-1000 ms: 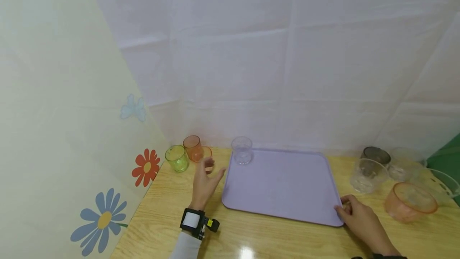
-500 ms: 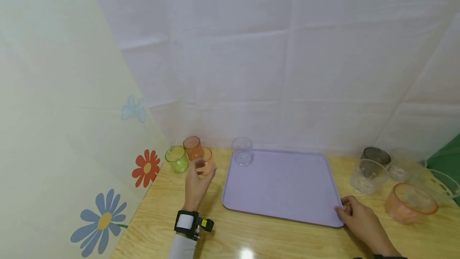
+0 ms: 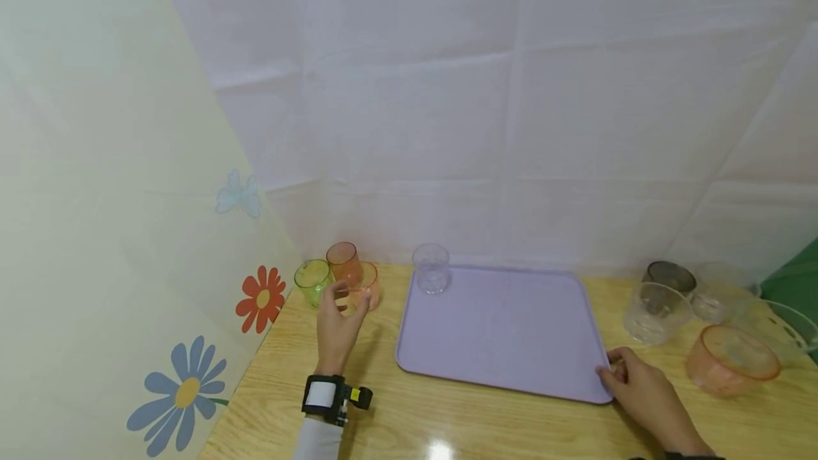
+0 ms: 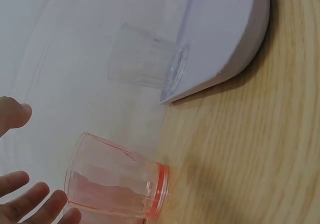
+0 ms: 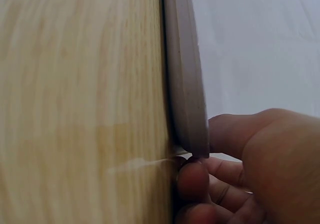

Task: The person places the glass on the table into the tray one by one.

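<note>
My left hand (image 3: 336, 332) hovers in front of a clear pale-orange cup (image 3: 372, 288), thumb and fingers spread with nothing between them. In the left wrist view, that cup (image 4: 115, 179) stands upright on the table, and the fingertips (image 4: 56, 204) are close to its rim; whether they touch it I cannot tell. Behind the hand are a green cup (image 3: 311, 275) and a darker orange cup (image 3: 342, 258). With thumb above and fingers below, my right hand (image 3: 647, 390) pinches the near right corner of a lilac tray (image 3: 505, 332). A clear cup (image 3: 432, 270) stands on the tray's far left corner.
At the right, a dark grey cup (image 3: 668, 277), a clear cup (image 3: 650, 321), an orange bowl (image 3: 718, 368) and other clear vessels cluster together. A white cloth (image 3: 447, 126) hangs behind the table (image 3: 383, 424). A flower-patterned sheet (image 3: 128, 233) borders the left side.
My left hand has moved left and slightly down, away from the tray's left edge, so more of the pale-orange cup shows. The right hand and the tray have stayed in place.
</note>
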### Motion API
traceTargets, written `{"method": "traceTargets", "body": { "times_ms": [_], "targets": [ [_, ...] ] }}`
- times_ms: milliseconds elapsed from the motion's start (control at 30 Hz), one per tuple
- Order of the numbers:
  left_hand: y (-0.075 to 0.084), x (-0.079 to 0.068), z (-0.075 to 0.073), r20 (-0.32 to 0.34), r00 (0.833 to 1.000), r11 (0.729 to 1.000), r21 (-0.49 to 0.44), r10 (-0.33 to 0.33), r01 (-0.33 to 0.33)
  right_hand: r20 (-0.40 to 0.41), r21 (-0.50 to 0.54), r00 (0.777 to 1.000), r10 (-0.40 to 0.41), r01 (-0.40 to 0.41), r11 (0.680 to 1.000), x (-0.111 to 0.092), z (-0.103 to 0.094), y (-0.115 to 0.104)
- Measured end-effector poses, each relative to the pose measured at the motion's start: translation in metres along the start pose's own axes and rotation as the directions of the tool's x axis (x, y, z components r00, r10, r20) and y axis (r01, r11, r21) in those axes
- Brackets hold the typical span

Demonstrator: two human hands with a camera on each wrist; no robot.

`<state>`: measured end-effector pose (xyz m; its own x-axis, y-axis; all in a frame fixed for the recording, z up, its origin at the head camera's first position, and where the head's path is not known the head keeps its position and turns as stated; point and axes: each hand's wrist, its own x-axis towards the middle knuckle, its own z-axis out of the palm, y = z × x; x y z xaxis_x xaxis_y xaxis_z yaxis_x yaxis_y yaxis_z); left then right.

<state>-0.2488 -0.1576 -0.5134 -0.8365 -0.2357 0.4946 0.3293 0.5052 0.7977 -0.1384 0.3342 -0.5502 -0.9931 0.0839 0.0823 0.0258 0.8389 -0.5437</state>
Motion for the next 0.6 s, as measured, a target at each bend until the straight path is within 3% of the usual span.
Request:
{"method": "traceTargets", "body": {
  "times_ms": [233,600],
  "targets": [
    [-0.005,0.0,0.001,-0.007,0.999,0.998,0.057,-0.037,0.037,-0.006,-0.002,1.0,-0.003,0.003,1.0,-0.001,0.0,-0.001],
    [-0.018,0.002,0.008,-0.013,0.998,0.996,0.059,-0.063,0.064,-0.004,0.004,1.0,0.004,-0.004,1.0,0.0,0.001,0.001]
  ]
}}
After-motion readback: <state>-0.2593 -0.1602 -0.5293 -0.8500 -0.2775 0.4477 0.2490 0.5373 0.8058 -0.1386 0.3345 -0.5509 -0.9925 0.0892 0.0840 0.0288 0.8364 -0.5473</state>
